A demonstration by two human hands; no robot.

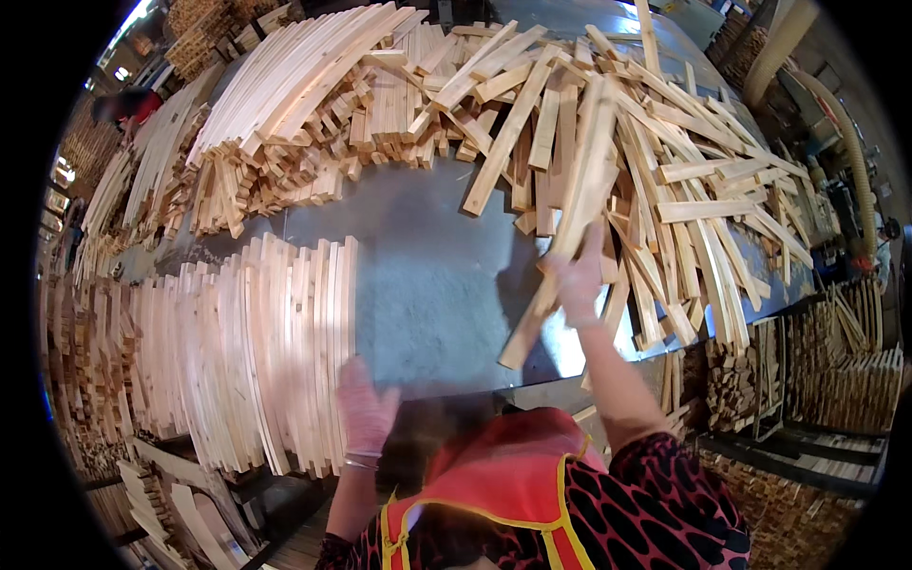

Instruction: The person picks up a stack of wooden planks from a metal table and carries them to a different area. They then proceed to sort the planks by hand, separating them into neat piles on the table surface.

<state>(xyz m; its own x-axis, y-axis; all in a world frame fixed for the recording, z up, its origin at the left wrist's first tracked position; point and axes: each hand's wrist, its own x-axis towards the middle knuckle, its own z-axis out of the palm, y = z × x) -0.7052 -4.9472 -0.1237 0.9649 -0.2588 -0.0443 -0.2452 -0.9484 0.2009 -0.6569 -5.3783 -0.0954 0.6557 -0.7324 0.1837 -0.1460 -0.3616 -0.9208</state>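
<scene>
My right hand point(578, 285), in a thin pale glove and blurred by motion, is closed around a long wooden strip point(587, 176). The strip slants up and away over a loose pile of similar strips point(679, 204). My left hand point(369, 410), gloved too, is beside the near right end of a neat row of strips point(275, 351). Its thumb stands apart from the other fingers and nothing shows in it. Whether it touches the last strip I cannot tell for certain. The row's strips lie side by side, pointing away from me.
A blue-grey metal table point(427, 285) shows between row and pile. Stacked strips point(294, 85) cover its far left. Racks of wood point(741, 389) stand at the right, near a ribbed hose point(860, 171). Another person in red point(142, 109) is far left.
</scene>
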